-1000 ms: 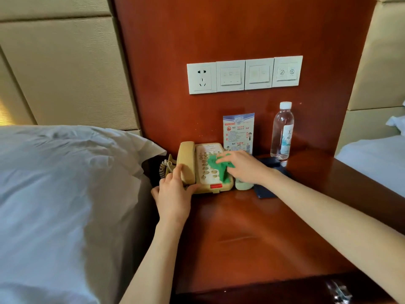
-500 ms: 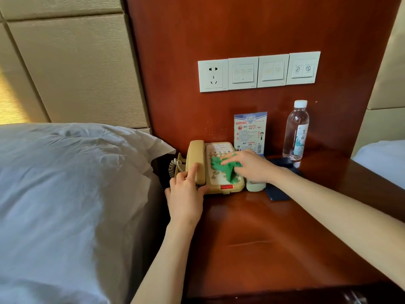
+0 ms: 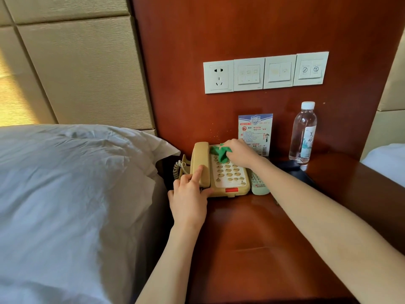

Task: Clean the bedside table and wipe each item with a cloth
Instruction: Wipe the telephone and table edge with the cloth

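Telephone duty finds us at the back left of the bedside table, beside the remote. Our right hand bunches the green cloth against the top of the keypad, fingers curled round it. Our left hand steadies the handset, forefinger laid along it, thumb at the base. We judge the set light, hard plastic, apt to skid on polished wood, so holding it down at the handset suits; the cloth is soft and gives.

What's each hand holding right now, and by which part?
Right hand grips the bunched green cloth at its top, over the phone's keypad. Left hand holds nothing: it steadies the handset, index finger on top.
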